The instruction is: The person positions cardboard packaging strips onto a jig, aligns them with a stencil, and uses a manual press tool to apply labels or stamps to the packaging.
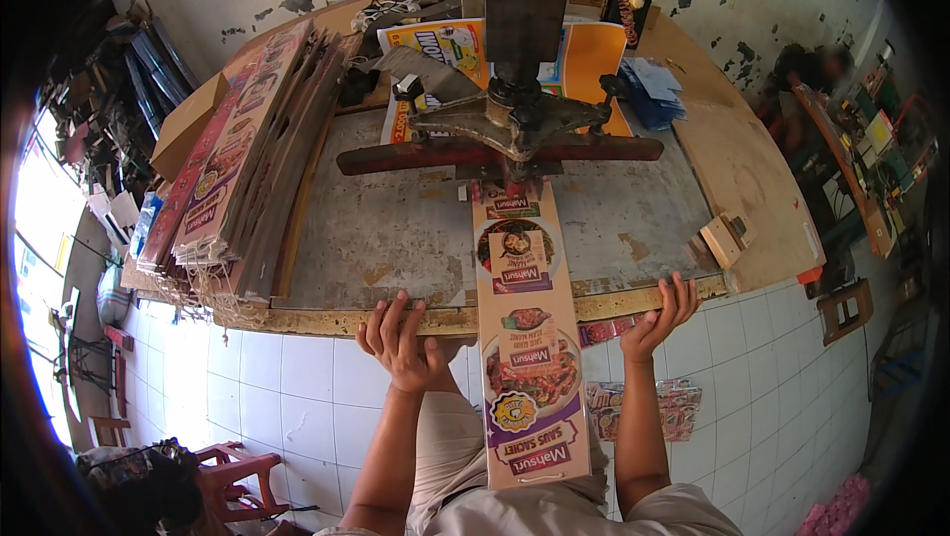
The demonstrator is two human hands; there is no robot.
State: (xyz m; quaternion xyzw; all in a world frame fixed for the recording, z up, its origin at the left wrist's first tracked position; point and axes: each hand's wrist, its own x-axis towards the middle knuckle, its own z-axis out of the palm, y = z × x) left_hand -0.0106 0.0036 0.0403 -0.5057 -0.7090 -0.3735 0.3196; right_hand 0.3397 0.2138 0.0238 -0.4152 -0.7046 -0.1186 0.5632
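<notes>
A long printed cardboard strip (529, 358) with food pictures lies lengthwise in front of me. Its far end is under the press head (515, 125), and its near end reaches past the table's front edge over my lap. My left hand (401, 346) rests on the wooden front edge (317, 320), left of the strip, with its fingers spread. On the other side, my right hand (661, 320) lies over the same edge with its fingers stretched out. Neither hand holds the strip. A worn grey metal plate (396, 209) covers the table under the press.
A pile of similar printed strips (247, 140) with strings hanging off stands at the left. A small wooden block (727, 239) sits at the right front corner. Blue paper sheets (653, 96) lie at the back right. A red plastic stool (237, 482) and printed sheets (648, 409) are on the tiled floor.
</notes>
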